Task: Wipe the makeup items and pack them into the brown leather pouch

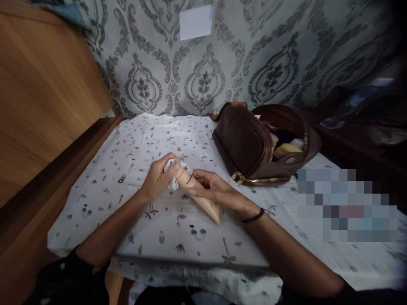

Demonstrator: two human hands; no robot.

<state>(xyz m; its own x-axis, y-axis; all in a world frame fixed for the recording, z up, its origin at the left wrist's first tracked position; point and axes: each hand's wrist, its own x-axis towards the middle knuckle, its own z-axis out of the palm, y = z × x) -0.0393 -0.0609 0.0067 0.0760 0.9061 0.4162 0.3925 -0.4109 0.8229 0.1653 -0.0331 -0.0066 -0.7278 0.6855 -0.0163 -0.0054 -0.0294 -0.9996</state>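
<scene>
My right hand (213,189) is wrapped round a beige cosmetic tube (208,205), holding it slanted above the table with its cap end up to the left. My left hand (158,177) pinches a small white cloth or tissue (172,174) against the tube's cap end. A thin black band sits on my right wrist. Both hands hover over a white tablecloth (133,148) printed with small motifs.
An open brown zip pouch (251,146) lies to the right of my hands, with pale items showing inside. A wooden panel (41,93) stands at the left. Patterned wallpaper with a white note is behind. A blurred patch covers the right side.
</scene>
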